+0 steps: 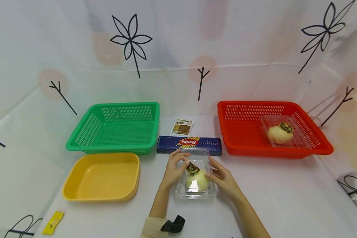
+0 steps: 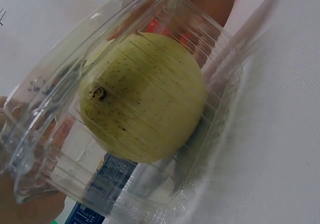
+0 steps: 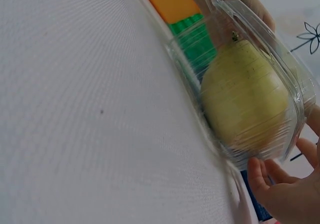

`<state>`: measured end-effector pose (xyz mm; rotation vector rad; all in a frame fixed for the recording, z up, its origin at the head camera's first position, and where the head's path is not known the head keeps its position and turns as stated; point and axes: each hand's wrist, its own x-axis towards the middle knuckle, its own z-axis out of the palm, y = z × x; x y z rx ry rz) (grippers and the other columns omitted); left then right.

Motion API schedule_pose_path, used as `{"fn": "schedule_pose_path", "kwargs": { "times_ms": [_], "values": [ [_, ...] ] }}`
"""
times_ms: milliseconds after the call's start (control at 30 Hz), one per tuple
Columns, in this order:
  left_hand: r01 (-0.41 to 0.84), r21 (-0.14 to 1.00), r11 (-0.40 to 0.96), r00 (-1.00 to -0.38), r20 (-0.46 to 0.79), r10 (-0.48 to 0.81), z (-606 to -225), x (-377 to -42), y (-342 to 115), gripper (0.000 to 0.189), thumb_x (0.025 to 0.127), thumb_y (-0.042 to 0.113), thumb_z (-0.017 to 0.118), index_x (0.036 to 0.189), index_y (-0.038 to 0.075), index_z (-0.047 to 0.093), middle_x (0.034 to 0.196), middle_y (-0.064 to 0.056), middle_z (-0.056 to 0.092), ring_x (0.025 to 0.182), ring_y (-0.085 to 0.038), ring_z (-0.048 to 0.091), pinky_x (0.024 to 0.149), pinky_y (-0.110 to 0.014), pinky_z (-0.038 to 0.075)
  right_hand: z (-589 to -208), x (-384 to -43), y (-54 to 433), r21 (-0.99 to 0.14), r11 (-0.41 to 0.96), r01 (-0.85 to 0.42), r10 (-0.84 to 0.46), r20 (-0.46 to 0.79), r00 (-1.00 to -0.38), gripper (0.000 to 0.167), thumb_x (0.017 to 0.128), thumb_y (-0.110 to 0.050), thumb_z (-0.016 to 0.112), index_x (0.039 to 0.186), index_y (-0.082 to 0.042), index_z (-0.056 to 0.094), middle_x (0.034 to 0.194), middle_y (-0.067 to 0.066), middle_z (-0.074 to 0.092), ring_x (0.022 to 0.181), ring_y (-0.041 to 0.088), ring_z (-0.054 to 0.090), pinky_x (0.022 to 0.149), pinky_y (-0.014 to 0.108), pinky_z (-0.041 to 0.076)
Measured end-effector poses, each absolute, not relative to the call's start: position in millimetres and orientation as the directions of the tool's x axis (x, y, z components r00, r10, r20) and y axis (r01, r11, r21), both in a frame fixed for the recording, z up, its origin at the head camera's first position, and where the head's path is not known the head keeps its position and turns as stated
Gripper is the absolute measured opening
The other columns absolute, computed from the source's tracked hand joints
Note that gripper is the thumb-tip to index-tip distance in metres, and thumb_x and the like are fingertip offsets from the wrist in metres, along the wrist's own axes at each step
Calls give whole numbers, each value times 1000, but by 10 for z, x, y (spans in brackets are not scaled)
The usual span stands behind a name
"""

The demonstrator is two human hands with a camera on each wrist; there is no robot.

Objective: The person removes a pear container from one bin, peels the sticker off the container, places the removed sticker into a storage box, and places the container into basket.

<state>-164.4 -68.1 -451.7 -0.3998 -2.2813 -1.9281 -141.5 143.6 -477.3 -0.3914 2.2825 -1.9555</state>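
Observation:
A clear plastic clamshell box point(image 1: 182, 190) stands on the white table, with one round pale yellow-green fruit point(image 2: 145, 99) inside. A black and gold sticker point(image 1: 192, 169) is on its lid. My left hand point(image 1: 175, 169) holds the box at its left side, thumb and fingertips by the sticker. From the right, my right hand point(image 1: 224, 180) grips the opposite side, thumb over the lid and fingers along the edge. In the right wrist view, the fingertips point(image 3: 257, 176) touch the box wall. The lid appears closed.
Behind the box lies a blue spaghetti carton point(image 1: 166, 144), then a small packet point(image 1: 182, 127). A green basket point(image 1: 125, 132) and yellow tray point(image 1: 102, 177) stand left. At right, a red basket point(image 1: 241, 132) holds another boxed fruit point(image 1: 280, 134). A yellow sachet point(image 1: 53, 222) lies front left.

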Motion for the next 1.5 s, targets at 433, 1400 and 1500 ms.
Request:
{"fn": "schedule_pose_path", "kwargs": {
  "times_ms": [433, 1400, 1500],
  "values": [
    [241, 961, 137, -964, 220, 151, -4265, -1532, -688, 6, 85, -8, 57, 80, -11, 56, 117, -27, 58, 135, -40, 25, 111, -57, 13, -4765, -1401, 1437, -982, 146, -118, -263, 77, -962, 64, 89, -10, 62, 146, -8, 34, 143, 25, 37, 119, 45, 48, 96, 50, 44],
    [187, 976, 115, -967, 162, 197, -4277, -1551, -749, 9, 89, -2, 56, 82, -9, 56, 121, -25, 58, 138, -35, 21, 111, -59, 9, -4775, -1422, 1442, -985, 139, -99, -266, 59, -962, 64, 89, -11, 63, 146, -10, 34, 145, 23, 37, 121, 45, 47, 98, 51, 41],
    [186, 976, 109, -966, 162, 201, -4276, -1552, -753, 9, 89, -2, 56, 83, -9, 56, 121, -25, 58, 138, -36, 21, 111, -59, 8, -4772, -1418, 1445, -986, 134, -97, -266, 58, -962, 64, 89, -12, 63, 146, -11, 34, 145, 22, 37, 121, 45, 47, 98, 50, 42]
  ]
}}
